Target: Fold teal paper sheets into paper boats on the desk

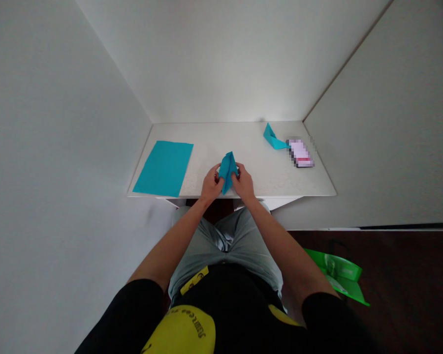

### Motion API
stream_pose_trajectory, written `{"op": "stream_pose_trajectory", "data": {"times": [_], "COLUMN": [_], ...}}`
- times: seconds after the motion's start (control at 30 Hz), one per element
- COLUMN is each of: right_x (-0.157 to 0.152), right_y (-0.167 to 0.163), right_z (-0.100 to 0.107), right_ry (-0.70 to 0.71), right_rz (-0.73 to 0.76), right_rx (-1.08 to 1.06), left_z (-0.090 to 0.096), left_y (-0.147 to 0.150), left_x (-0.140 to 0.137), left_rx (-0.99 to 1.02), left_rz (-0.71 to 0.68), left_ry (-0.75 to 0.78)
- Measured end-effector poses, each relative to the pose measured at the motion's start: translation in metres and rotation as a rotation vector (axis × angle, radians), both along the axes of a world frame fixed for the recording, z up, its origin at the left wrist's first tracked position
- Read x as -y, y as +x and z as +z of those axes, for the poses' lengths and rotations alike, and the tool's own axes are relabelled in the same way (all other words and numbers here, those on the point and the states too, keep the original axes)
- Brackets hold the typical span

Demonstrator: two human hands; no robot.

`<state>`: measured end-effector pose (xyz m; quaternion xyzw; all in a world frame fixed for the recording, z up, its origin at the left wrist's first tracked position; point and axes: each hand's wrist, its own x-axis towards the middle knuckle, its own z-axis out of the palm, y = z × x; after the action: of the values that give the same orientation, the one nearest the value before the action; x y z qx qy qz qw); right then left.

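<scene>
Folded blue paper (228, 169) held between both hands

The left hand (211, 184) grips the left side of the folded paper, its fingers drawn in narrow, with the thumb on the near face. The right hand (244, 183) does the same on the right side, so the paper stands between the two sets of fingers. It is long and slim, coming to a point beyond the fingertips and narrowing again toward the wearer, with a crease down its middle. It is over the front part of a white desk (221, 135); whether it touches the top I cannot tell.

To the left of the left fingers, well apart from them, a blue sheet (164, 168) lies flat, reaching the desk's front edge. Whether it is one sheet or several I cannot tell. Beyond the right fingers and off to their right is a blue paper boat (273, 140), its tip reaching a phone (301, 153). The phone lies farther right of the fingers, its screen pale with a red bar, the rest blurred into blocks.

Nearer the wearer than the fingers are grey trousers (192, 236) and a black shirt (239, 305) with yellow patches. Low and right of the right fingers, past the forearm, a green bag-like thing (341, 270) sits above the dark floor (409, 280).
</scene>
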<state>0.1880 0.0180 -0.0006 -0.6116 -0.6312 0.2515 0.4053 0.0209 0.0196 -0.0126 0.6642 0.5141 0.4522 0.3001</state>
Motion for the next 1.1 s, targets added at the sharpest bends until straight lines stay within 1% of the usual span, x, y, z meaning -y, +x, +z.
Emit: {"op": "stream_pose_trajectory", "data": {"times": [0.1,0.2,0.27,0.37,0.47,0.57,0.63,0.73,0.8,0.87,0.97,1.03,1.1], "right_x": [0.004,0.008,0.011,0.013,0.011,0.003,-0.002,-0.009,-0.010,-0.010,-0.005,0.000,0.005], "right_y": [-0.004,-0.012,-0.017,-0.022,-0.023,-0.015,-0.004,0.016,0.030,0.044,0.062,0.071,0.076], "right_z": [0.009,0.020,0.028,0.037,0.039,0.033,0.024,0.010,0.002,-0.004,-0.010,-0.011,-0.012], "right_ry": [0.004,0.036,0.056,0.068,0.071,0.065,0.060,0.052,0.054,0.080,0.140,0.162,0.178], "right_rz": [0.001,0.058,0.110,0.166,0.144,0.089,0.088,0.113,0.137,0.185,0.263,0.285,0.301], "right_rx": [0.097,0.210,0.287,0.382,0.383,0.269,0.176,0.052,0.010,0.047,0.239,0.370,0.448], "left_z": [0.000,0.001,0.002,0.001,0.000,-0.003,-0.005,-0.007,-0.008,-0.007,-0.004,-0.003,-0.002], "left_y": [0.003,0.005,0.005,0.004,0.002,-0.003,-0.007,-0.016,-0.023,-0.030,-0.042,-0.049,-0.055], "left_x": [-0.001,-0.004,-0.005,-0.007,-0.009,-0.013,-0.016,-0.018,-0.019,-0.018,-0.016,-0.013,-0.009], "left_rx": [-0.006,0.010,0.044,0.093,0.114,0.114,0.154,0.243,0.245,0.178,-0.010,-0.137,-0.240], "left_rz": [0.057,0.129,0.131,0.097,0.129,0.177,0.180,0.119,0.073,0.044,-0.010,-0.025,-0.030], "left_ry": [0.015,0.027,-0.008,-0.075,-0.067,-0.031,-0.048,-0.113,-0.120,-0.079,0.006,0.056,0.107]}}
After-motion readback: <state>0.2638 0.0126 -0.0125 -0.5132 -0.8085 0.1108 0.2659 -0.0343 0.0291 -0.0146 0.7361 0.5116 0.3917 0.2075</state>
